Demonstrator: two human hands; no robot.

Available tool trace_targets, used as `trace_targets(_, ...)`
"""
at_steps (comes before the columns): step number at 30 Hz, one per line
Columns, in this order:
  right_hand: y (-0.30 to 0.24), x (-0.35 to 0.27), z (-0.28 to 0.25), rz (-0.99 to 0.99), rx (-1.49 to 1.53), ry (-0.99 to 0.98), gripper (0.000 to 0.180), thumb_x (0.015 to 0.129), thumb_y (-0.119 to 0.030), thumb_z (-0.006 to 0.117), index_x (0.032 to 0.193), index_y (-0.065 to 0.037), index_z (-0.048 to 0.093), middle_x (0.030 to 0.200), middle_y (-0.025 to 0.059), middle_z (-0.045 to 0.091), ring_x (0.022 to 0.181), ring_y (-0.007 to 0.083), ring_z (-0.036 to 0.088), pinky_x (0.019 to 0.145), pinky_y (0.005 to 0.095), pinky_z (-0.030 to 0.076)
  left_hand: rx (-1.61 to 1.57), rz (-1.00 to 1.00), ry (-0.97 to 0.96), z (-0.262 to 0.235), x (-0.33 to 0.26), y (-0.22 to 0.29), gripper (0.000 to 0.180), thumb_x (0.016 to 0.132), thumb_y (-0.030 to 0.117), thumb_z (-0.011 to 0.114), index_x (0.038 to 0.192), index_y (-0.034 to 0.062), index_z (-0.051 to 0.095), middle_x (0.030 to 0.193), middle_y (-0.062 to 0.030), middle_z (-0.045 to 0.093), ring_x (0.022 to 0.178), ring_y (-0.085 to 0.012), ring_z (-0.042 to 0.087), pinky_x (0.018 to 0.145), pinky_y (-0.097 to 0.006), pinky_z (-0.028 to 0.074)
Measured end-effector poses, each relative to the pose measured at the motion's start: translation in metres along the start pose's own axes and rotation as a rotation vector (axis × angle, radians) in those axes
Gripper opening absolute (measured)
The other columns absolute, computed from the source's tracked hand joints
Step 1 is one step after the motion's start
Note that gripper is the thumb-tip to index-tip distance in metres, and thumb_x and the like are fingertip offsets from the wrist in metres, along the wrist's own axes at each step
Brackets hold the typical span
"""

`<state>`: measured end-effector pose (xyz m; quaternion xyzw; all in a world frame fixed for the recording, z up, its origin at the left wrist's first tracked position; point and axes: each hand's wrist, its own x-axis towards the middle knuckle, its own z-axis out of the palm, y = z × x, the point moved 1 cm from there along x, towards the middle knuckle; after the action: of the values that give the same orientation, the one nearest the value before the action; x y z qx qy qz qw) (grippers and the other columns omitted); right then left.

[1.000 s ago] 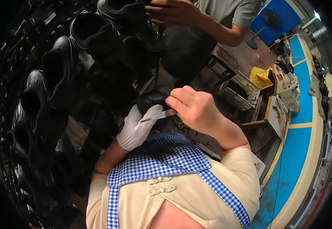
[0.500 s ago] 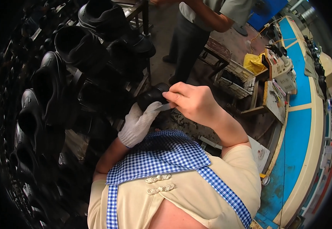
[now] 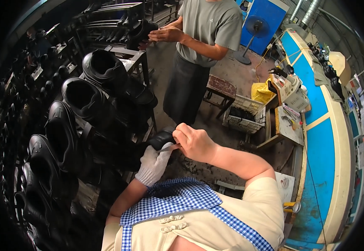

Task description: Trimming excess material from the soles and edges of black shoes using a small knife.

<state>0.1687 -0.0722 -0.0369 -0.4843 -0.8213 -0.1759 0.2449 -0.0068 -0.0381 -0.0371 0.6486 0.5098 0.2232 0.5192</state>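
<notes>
My left hand [image 3: 151, 166], in a white knitted glove, is closed around a black shoe [image 3: 162, 138] in front of my checked apron. Its thumb lies on the near side of the shoe. Bare and with its fingers pinched together, my right hand [image 3: 197, 143] is right beside the shoe. From its grip a thin flat blade-like strip [image 3: 170, 147] runs across to the gloved thumb. The strip's far end and most of the shoe's underside are hidden by my hands.
Black shoes [image 3: 81, 96] crowd the rack at left. Ahead, another person [image 3: 209, 33] holds a black shoe [image 3: 141, 32]. A stool [image 3: 222, 85], a white crate [image 3: 244, 121] and a small worktable [image 3: 290, 127] stand ahead right, beside a long blue-surfaced conveyor [image 3: 322, 154].
The view has tilted up, bringing more of the other person and the fan into sight. Both my hands remain together at the shoe, with the strip at a slightly different angle.
</notes>
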Motion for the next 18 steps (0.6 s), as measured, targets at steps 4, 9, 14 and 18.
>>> trace_targets(4,-0.006,-0.002,0.003,0.278,0.294,0.074,0.028,0.078,-0.004,0.07,0.094,-0.004,0.048,0.088,0.0079,0.049,0.068,0.0246,0.061,0.052,0.0325,0.05,0.076,-0.083,-0.099,0.002,0.001,0.001,0.059,0.09,0.046,0.061,0.121,-0.0041,0.054,0.11,-0.0186,0.065,0.105,-0.0264,0.062,0.091,-0.034,0.047)
trace_targets(9,0.006,-0.007,-0.006,0.219,0.308,0.116,0.031,0.075,-0.001,0.069,0.096,-0.006,0.047,0.088,0.0081,0.051,0.066,0.0254,0.06,0.052,0.033,0.049,-0.686,0.313,-0.354,0.006,0.021,-0.002,0.033,0.088,0.005,0.053,0.121,0.0021,0.054,0.111,-0.0077,0.061,0.097,-0.0158,0.06,0.089,-0.03,0.05)
trace_targets(14,0.008,-0.007,-0.028,0.209,0.118,-0.146,0.014,0.082,-0.009,0.064,0.088,-0.006,0.052,0.089,0.0067,0.053,0.066,0.0207,0.062,0.052,0.0294,0.051,-1.353,-0.384,-0.479,0.041,0.024,-0.015,0.027,0.095,0.023,0.047,0.111,0.0056,0.059,0.109,-0.0077,0.064,0.098,-0.0182,0.063,0.085,-0.031,0.053)
trace_targets(18,0.008,-0.025,-0.044,0.129,0.029,-0.17,0.019,0.074,-0.009,0.069,0.092,-0.004,0.063,0.089,0.005,0.06,0.066,0.0198,0.064,0.054,0.0316,0.052,-1.285,-0.154,-0.442,0.067,0.037,-0.042,0.033,0.09,0.004,0.048,0.121,0.0014,0.058,0.114,-0.0117,0.063,0.1,-0.0227,0.064,0.089,-0.034,0.052)
